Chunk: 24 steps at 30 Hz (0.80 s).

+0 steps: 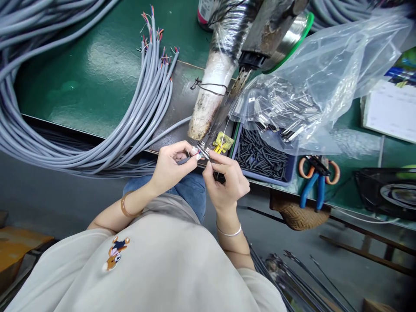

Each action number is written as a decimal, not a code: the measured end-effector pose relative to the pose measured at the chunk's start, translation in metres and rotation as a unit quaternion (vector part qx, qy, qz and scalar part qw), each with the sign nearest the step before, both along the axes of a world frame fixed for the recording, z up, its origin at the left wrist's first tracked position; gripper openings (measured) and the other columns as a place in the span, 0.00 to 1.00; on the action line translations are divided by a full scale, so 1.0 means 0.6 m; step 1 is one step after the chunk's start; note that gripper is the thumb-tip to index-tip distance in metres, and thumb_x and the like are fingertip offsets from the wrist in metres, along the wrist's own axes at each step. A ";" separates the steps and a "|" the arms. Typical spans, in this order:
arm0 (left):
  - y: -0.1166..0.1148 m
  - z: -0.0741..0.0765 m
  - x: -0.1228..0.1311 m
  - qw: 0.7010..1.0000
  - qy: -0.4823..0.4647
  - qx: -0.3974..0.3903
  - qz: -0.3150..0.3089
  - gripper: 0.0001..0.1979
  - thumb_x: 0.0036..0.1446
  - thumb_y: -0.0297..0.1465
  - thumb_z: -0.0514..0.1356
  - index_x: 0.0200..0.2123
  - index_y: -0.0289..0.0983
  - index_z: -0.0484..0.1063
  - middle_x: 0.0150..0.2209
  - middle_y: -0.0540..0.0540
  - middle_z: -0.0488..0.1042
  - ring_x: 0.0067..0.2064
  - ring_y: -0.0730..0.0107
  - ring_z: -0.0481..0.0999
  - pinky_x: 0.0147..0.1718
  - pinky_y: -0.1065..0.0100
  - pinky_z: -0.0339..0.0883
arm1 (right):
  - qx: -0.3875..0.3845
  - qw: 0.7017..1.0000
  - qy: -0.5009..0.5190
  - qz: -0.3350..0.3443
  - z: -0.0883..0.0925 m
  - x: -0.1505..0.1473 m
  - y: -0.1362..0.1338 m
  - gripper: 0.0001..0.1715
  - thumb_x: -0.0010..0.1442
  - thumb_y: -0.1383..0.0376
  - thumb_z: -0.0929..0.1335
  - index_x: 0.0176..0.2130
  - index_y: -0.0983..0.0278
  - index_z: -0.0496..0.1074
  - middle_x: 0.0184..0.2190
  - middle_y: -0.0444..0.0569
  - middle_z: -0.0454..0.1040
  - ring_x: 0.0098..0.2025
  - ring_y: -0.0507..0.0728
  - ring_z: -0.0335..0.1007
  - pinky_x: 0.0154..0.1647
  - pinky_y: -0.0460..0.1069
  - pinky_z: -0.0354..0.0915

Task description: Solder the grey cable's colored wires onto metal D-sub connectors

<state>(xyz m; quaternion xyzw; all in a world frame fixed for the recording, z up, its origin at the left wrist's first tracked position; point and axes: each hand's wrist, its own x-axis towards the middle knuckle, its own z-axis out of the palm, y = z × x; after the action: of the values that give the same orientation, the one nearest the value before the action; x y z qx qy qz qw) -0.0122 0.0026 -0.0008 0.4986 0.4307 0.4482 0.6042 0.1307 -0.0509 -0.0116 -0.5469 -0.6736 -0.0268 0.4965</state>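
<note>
My left hand (170, 167) is pinched closed on the end of a grey cable (184, 160) whose stripped coloured wires point right. My right hand (225, 181) is closed too, its fingertips pinching a small black and silver connector (204, 152) right at those wire ends. Both hands meet at the front edge of the green bench (97, 65), just below a dirty wrapped tool (211, 93) held in a fixture. A small yellow piece (222, 142) lies just behind my fingers.
A thick bundle of grey cables (143, 112) sweeps over the bench at left. A blue tray of black sleeves (261, 157) sits right of my hands, under a clear bag of connectors (292, 108). Blue-handled pliers (316, 178) lie further right.
</note>
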 end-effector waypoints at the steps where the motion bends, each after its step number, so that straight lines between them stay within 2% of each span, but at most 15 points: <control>1: -0.001 0.000 0.000 1.000 -0.010 -0.005 -0.005 0.06 0.49 0.29 0.68 0.27 0.34 0.74 0.24 0.51 0.72 0.21 0.82 0.63 0.19 0.76 0.56 | -0.017 0.999 0.032 -0.003 0.000 0.000 0.000 0.10 0.61 0.73 0.72 0.36 0.58 0.71 0.41 0.46 0.84 0.41 0.55 0.83 0.41 0.50 0.78; 5: -0.006 0.000 0.002 0.999 -0.035 0.009 0.008 0.06 0.52 0.29 0.68 0.28 0.34 0.74 0.27 0.49 0.75 0.23 0.81 0.67 0.22 0.76 0.61 | -0.077 0.989 0.124 -0.001 0.005 -0.004 0.002 0.08 0.63 0.72 0.71 0.34 0.59 0.71 0.38 0.45 0.83 0.41 0.55 0.82 0.38 0.50 0.77; 9: -0.011 -0.005 0.006 0.997 0.004 0.061 0.043 0.06 0.53 0.27 0.66 0.27 0.35 0.72 0.26 0.51 0.72 0.25 0.80 0.66 0.24 0.77 0.61 | -0.042 0.996 0.083 0.003 0.007 -0.006 0.003 0.09 0.61 0.74 0.72 0.35 0.59 0.72 0.39 0.45 0.83 0.42 0.54 0.82 0.42 0.50 0.77; 13: -0.012 -0.010 0.009 0.993 0.039 0.103 0.049 0.05 0.54 0.26 0.64 0.27 0.35 0.71 0.26 0.52 0.72 0.25 0.80 0.66 0.24 0.78 0.61 | -0.023 0.998 0.054 -0.004 0.005 -0.005 0.005 0.10 0.61 0.74 0.72 0.36 0.59 0.73 0.40 0.45 0.84 0.42 0.54 0.82 0.45 0.51 0.77; 18: -0.008 -0.012 0.008 0.990 0.057 0.113 0.054 0.05 0.54 0.26 0.64 0.27 0.35 0.71 0.25 0.52 0.71 0.25 0.80 0.66 0.24 0.78 0.62 | -0.021 0.998 0.051 -0.005 0.003 -0.004 0.011 0.10 0.61 0.74 0.73 0.36 0.59 0.73 0.40 0.43 0.84 0.41 0.54 0.82 0.44 0.51 0.77; 24: -0.004 -0.006 0.008 0.990 0.036 0.123 0.057 0.04 0.54 0.26 0.64 0.28 0.35 0.72 0.26 0.51 0.73 0.25 0.80 0.68 0.25 0.78 0.63 | -0.012 0.999 0.050 -0.005 0.008 -0.006 0.017 0.11 0.59 0.75 0.74 0.36 0.59 0.74 0.39 0.43 0.84 0.42 0.54 0.82 0.45 0.50 0.77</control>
<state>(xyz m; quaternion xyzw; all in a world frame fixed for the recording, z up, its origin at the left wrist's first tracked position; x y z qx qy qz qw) -0.0073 0.0000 -0.0043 0.5596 0.4214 0.5134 0.4957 0.1273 -0.0408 -0.0068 -0.5572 -0.6452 0.0064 0.5227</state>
